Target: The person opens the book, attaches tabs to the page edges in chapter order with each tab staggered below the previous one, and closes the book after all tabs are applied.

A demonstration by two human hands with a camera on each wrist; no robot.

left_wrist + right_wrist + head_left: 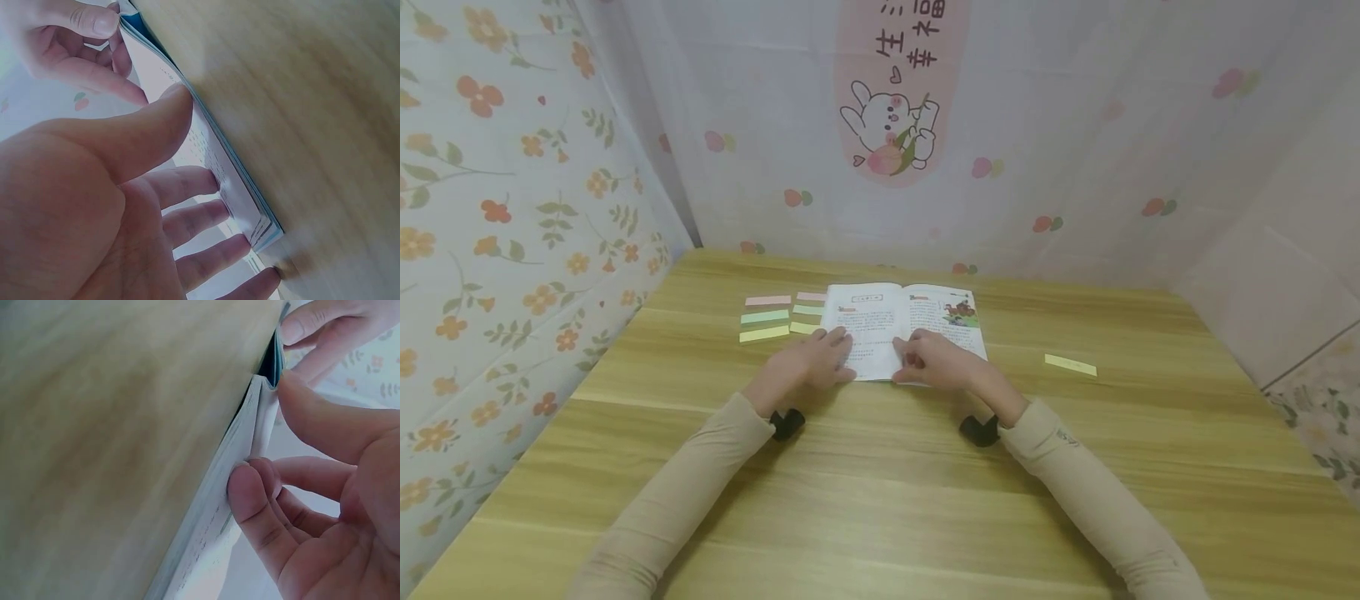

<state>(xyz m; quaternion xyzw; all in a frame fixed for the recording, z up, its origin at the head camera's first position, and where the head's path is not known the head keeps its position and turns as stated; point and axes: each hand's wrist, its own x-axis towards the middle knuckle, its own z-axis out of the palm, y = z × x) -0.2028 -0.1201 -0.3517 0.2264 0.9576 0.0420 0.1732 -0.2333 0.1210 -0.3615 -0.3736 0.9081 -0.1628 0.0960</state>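
Observation:
An open book (868, 342) lies on the table, with print on both pages and a coloured picture at the upper right. On its left page rests my left hand (815, 360); its fingers (187, 184) are spread and fairly straight, and the thumb lies along the near page edge. My right hand (942, 360) presses on the right page close to the fold. Its thumb (306, 409) reaches the spine at the near edge, while the other fingers bend loosely against the page. Both hands touch the book from its near side.
Left of the book lie pink (767, 301), green (764, 317) and yellow (764, 334) paper strips in two columns, the second partly beside the book. Another yellow strip (1071, 365) lies to the right. A printed curtain (760, 158) hangs behind the wooden table (880, 500).

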